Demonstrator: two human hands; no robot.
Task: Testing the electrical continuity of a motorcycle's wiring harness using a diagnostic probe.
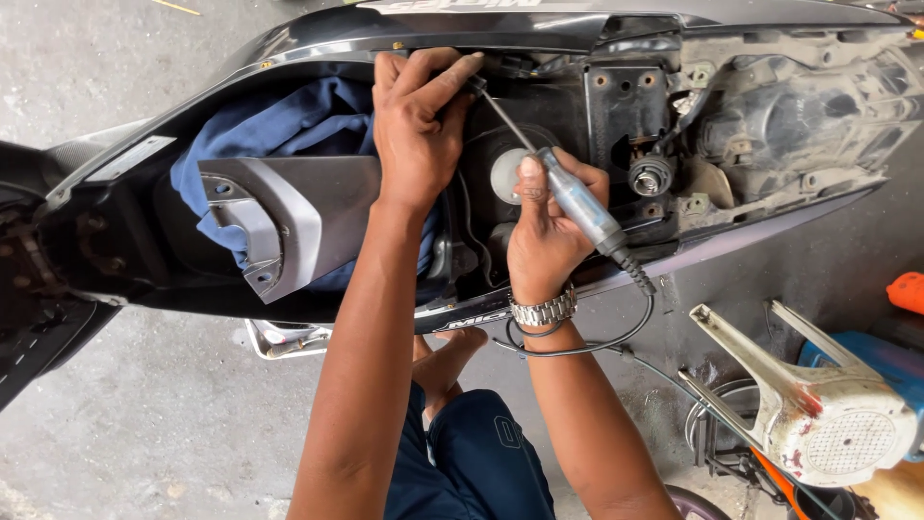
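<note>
Right hand (544, 231) grips the test probe (577, 202), its tip at the scooter's (318, 39) wiring. Left fingers (433, 82) pinch that connector. Panels are off; probing looks underway.

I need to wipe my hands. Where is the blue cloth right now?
In the head view, the blue cloth lies left of centre inside the open scooter body, partly under a grey panel and just left of the left hand.

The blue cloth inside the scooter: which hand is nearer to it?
Left. The left hand is right beside the blue cloth; the right hand, holding the test probe, is farther away.
</note>
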